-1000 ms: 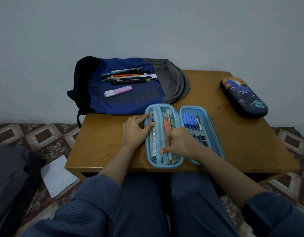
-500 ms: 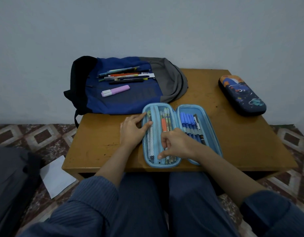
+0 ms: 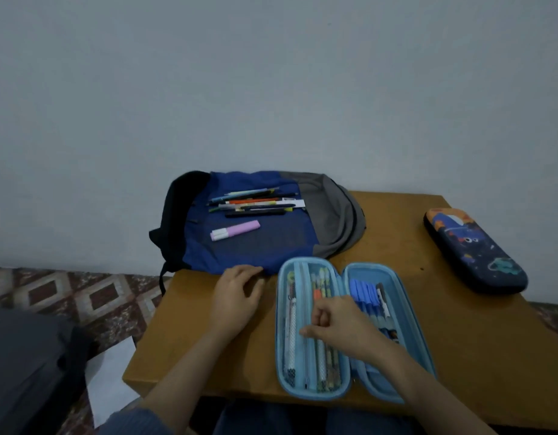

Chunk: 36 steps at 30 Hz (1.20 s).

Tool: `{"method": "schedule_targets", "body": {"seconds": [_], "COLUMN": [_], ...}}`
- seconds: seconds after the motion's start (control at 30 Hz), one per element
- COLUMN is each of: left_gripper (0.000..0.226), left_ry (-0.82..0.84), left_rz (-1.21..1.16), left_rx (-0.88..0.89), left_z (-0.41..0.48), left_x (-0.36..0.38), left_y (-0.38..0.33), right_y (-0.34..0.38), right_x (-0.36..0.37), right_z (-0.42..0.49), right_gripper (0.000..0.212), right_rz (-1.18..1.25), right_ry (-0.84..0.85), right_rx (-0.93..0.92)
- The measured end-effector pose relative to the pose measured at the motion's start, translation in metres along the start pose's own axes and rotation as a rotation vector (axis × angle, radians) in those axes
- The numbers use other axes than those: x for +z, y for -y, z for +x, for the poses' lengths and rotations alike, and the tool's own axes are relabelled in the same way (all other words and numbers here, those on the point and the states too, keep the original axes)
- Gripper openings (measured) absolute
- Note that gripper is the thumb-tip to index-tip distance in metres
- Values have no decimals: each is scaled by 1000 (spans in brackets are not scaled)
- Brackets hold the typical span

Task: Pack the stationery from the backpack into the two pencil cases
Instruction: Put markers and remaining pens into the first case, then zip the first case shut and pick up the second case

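fingers (image 3: 306, 332) of right hand (image 3: 345, 329) curled over the open blue case (image 3: 281, 309) at the desk's (image 3: 466, 356) near edge, one tip on its mesh flap (image 3: 298, 356); possibly pinching something there, cannot tell. left hand (image 3: 236, 296) loose, empty, resting on desk beside case. progress: both halves hold pens (image 3: 364, 293). remaining: pen pile (image 3: 255, 202) and highlighter (image 3: 235, 230) on backpack (image 3: 271, 249), far left corner. dark case (image 3: 475, 249), right edge, closed.

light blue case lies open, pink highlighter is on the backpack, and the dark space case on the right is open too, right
No: the head view shows the dark space case closed. The light blue case does lie open, and the pink highlighter is on the backpack.
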<state>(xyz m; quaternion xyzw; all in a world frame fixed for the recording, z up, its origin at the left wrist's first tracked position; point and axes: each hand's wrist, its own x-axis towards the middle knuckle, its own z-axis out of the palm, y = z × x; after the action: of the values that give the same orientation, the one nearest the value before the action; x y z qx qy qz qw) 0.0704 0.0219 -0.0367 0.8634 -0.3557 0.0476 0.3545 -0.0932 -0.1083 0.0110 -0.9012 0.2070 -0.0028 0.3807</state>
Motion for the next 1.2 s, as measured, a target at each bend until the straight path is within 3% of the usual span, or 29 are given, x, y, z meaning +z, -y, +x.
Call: {"method": "schedule_targets", "body": {"seconds": [0.1, 0.23, 0.33, 0.43, 0.63, 0.73, 0.83, 0.9, 1.03, 1.2], "left_gripper": [34, 55, 54, 67, 51, 47, 47, 47, 53, 53], "left_ry": [-132, -33, -41, -72, -96, -85, -76, -85, -68, -72], "left_rz": [177, 230, 250, 235, 312, 368, 387, 384, 314, 354], "left_rx": [-19, -101, -106, -102, -86, -78, -78, -79, -86, -64], "left_z": [10, 7, 7, 7, 7, 7, 8, 8, 7, 5], "left_x": [-13, -9, -5, -6, -7, -7, -9, -8, -8, -10], "left_y": [28, 55, 57, 56, 52, 50, 47, 49, 51, 47], "right_y": [2, 20, 41, 58, 73, 74, 76, 78, 74, 53], "right_x": [-3, -8, -6, 3, 20, 27, 35, 36, 25, -23], "right_z": [22, 69, 107, 144, 192, 204, 209, 208, 196, 165], "right_gripper": [31, 24, 20, 17, 57, 78, 64, 46, 41, 34], "right_rz": [-66, -168, -228, -299, -446, -630, -762, -744, -649, -209], "right_ry": [-69, -166, -183, -157, 2, 80, 49, 4, -63, -255], "right_rx": [-38, -163, -221, -249, -294, -318, -327, -284, -179, -115]}}
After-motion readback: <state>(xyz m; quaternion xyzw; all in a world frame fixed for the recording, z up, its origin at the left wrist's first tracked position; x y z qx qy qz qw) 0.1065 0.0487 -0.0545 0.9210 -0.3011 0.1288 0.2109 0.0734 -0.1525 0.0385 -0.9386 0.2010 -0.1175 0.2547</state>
